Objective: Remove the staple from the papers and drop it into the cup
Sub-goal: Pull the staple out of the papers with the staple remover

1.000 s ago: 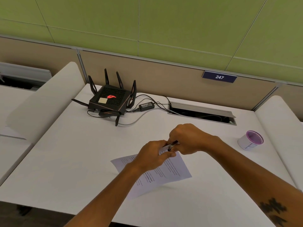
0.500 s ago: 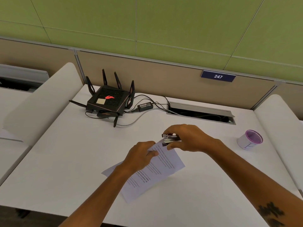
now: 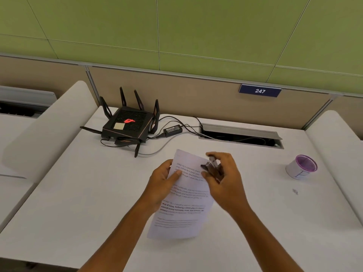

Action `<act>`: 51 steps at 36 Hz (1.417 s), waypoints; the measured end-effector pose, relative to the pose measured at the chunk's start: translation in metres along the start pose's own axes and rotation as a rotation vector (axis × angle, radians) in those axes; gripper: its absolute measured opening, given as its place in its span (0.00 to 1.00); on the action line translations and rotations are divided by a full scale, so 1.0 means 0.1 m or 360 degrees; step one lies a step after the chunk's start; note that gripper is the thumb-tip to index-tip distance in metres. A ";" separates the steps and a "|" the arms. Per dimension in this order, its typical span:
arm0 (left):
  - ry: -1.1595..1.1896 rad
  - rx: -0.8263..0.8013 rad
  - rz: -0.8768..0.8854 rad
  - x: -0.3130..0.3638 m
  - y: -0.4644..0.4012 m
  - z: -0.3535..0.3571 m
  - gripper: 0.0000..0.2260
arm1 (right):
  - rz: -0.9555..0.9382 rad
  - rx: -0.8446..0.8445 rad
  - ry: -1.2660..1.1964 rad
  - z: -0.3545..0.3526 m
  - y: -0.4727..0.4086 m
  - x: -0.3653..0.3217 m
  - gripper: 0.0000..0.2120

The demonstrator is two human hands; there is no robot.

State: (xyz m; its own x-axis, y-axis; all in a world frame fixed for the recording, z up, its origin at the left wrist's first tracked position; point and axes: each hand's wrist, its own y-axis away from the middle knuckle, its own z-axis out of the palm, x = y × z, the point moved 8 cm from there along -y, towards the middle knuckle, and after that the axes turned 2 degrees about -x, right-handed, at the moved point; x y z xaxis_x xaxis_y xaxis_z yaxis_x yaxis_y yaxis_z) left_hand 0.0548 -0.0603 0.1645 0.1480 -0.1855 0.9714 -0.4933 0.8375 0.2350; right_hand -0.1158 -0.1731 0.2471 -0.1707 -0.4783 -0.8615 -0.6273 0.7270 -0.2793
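You held the printed papers [image 3: 184, 195] tilted up at the frame's centre, your dark staple remover [image 3: 213, 168] near their upper right edge. The white, purple-rimmed cup [image 3: 301, 167] stood well apart, at right.

The staple is too small to see. The right hand [image 3: 225, 181] hides part of the dark tool [image 3: 213, 168]. The words on the papers [image 3: 184, 195] are blurry.

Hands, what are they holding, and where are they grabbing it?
The left hand pinches the papers by their left edge. The right hand grips a staple remover around its body.
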 end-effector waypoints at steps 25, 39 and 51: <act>0.0405 -0.0061 -0.0033 0.25 0.28 0.40 0.20 | -0.0071 0.0013 0.0151 0.48 0.28 -0.17 0.30; -0.0284 0.0057 0.0407 0.53 0.43 0.48 0.26 | 0.0501 0.0235 -0.0710 0.17 0.18 0.23 0.09; -0.0765 0.0490 0.0684 0.70 0.46 0.22 0.28 | 0.0920 0.0082 -0.1525 0.14 0.17 0.39 0.10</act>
State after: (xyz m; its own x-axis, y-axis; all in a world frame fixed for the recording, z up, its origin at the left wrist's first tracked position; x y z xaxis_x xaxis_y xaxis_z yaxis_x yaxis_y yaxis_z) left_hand 0.0235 -0.0464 0.2435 -0.4731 -0.1372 0.8702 -0.6531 0.7176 -0.2420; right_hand -0.1227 -0.1725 0.2033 0.2432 0.4987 -0.8320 -0.6068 0.7474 0.2706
